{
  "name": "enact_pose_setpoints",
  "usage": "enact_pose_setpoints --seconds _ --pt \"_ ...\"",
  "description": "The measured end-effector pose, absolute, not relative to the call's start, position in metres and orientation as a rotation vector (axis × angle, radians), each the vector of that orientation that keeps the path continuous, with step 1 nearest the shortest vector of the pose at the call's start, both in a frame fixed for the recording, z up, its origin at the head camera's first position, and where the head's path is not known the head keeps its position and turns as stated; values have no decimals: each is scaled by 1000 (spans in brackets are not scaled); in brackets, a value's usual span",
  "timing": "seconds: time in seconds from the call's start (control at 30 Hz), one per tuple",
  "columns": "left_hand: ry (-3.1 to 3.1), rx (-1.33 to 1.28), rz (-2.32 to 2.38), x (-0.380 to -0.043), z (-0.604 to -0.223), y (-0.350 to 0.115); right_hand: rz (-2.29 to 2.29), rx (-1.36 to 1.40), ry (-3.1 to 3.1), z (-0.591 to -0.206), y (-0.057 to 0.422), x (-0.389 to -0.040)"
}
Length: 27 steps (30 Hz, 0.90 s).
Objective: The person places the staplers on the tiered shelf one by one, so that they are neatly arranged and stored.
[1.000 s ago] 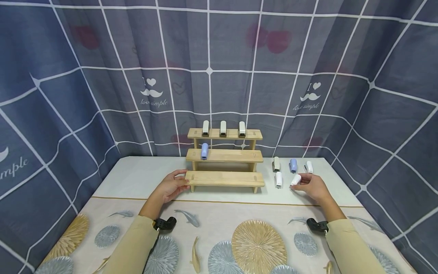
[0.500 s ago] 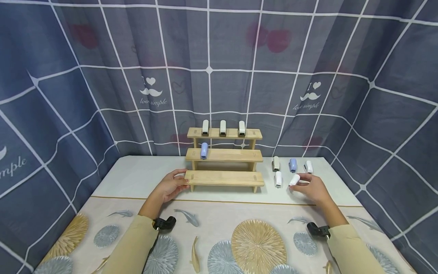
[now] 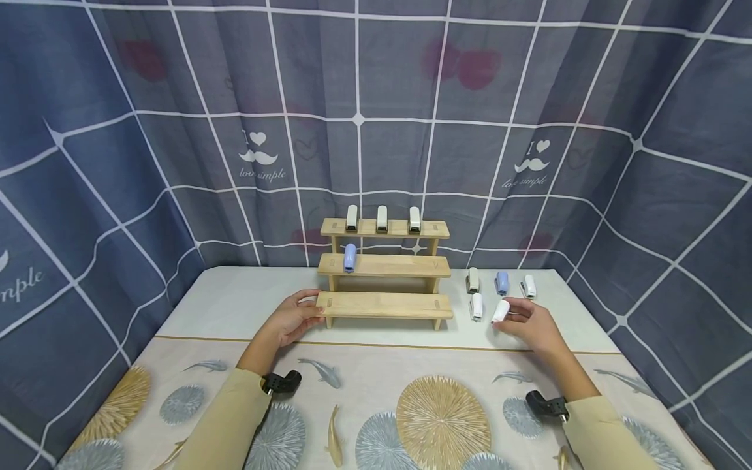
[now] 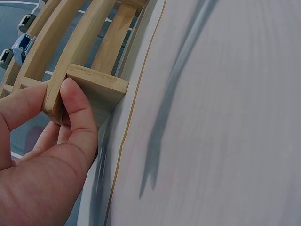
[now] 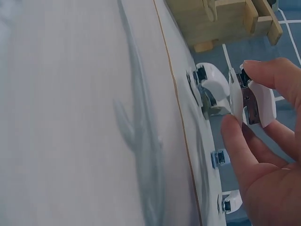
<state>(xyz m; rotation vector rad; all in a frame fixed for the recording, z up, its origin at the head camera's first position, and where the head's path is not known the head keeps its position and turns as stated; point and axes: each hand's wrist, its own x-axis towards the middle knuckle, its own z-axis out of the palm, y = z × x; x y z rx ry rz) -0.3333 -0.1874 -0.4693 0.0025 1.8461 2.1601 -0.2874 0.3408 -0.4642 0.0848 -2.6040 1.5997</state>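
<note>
My left hand (image 3: pixel 294 318) grips the left end of the lowest board on a three-step wooden stand (image 3: pixel 384 305); in the left wrist view, thumb and fingers (image 4: pixel 76 106) pinch that board's corner. Off to the right, my right hand (image 3: pixel 531 321) holds a white mini stapler (image 3: pixel 501 311), tilted, between thumb and fingertips. The right wrist view shows this stapler (image 5: pixel 262 101) side-on, its metal middle facing the camera. Close beside it, another white stapler (image 3: pixel 476 307) stands on the table. A blue stapler (image 3: pixel 350 258) is on the stand's middle step.
Three cream staplers (image 3: pixel 382 219) line the top step. Behind my right hand stand a cream stapler (image 3: pixel 472 280), a blue stapler (image 3: pixel 502 282) and a white stapler (image 3: pixel 529 286). A patterned cloth (image 3: pixel 352 365) covers the table's front, and a grid curtain (image 3: pixel 388 156) encloses the back and sides.
My right hand has shifted slightly left with the white stapler, which now leans more upright beside its white neighbour. The left hand keeps its grip on the stand.
</note>
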Motion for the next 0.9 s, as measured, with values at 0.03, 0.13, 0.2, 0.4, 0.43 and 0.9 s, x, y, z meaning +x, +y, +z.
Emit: enact_pose_setpoints --seconds 0.03,0.13,0.2,0.4,0.43,0.9 --pt "1847 2 2160 -333 -469 -187 1622 102 -2582 -464 340 -286" --pt "1853 1 2158 -333 -469 -187 1690 139 -2519 -464 336 -283" --pt "1857 -1 2158 -333 -469 -187 1731 153 -2483 -464 333 -281" --pt "1855 -2 2160 -333 -469 -187 1748 156 -2470 -464 323 -275" --pt "1853 -3 2161 -333 -468 -187 1752 158 -2468 -464 322 -274" --pt "1853 7 2172 -336 -471 -188 1896 263 -2364 -467 299 -271"
